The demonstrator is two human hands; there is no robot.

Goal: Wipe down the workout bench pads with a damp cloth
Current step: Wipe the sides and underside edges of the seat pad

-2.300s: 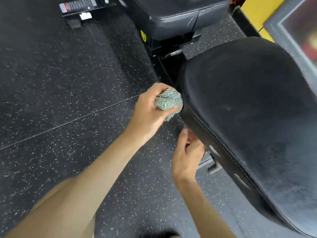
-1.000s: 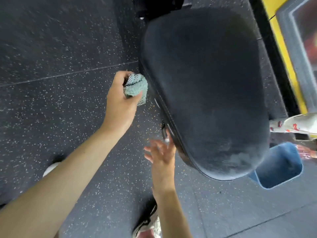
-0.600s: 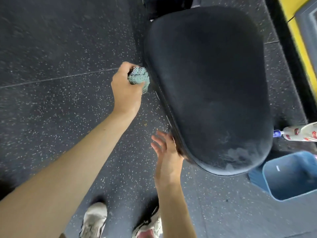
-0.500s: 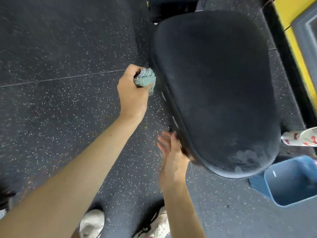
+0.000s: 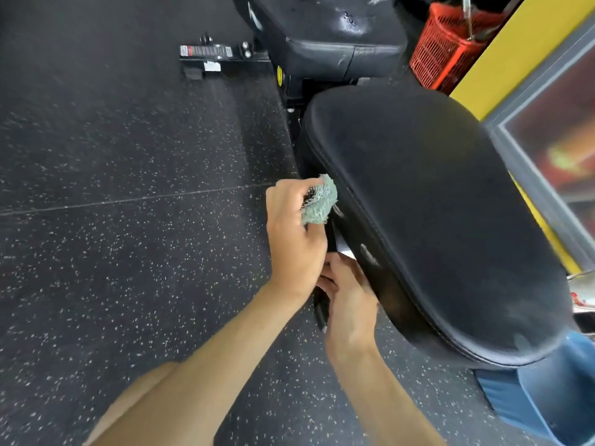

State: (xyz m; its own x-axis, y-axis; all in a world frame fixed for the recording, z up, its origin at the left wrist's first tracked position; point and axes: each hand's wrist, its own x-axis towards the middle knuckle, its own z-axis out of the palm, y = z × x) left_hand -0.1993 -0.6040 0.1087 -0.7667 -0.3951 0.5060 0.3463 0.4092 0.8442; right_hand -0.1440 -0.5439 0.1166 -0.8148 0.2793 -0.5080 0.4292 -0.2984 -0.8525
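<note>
**Bench pad (image 5: 428, 220), cloth at its side edge**

The black pad's stitched side edge runs diagonally just right of both hands. Its broad, dull top spreads away further right. Left of the hands lies open speckled rubber floor (image 5: 128, 156), crossed by a thin seam at about the height of the cloth.

The left hand (image 5: 294, 239) is closed around a bunched pale-green cloth (image 5: 318, 201), thumb and fingers curled on it. The cloth sits against the pad's side edge. The right hand (image 5: 349, 297) is just below the left one, its bent fingers reaching in at the underside of the pad's edge. Whether they grip anything there cannot be told. A black lever (image 5: 320, 312) shows just left of that hand.

Beyond the hands stands a second black pad (image 5: 328, 30). A labelled frame foot (image 5: 206, 54) is on the floor to its left and a red basket (image 5: 441, 49) to its right, beside a yellow wall (image 5: 521, 49). A blue bin (image 5: 553, 400) sits right of the right forearm, under the pad's rounded end.
</note>
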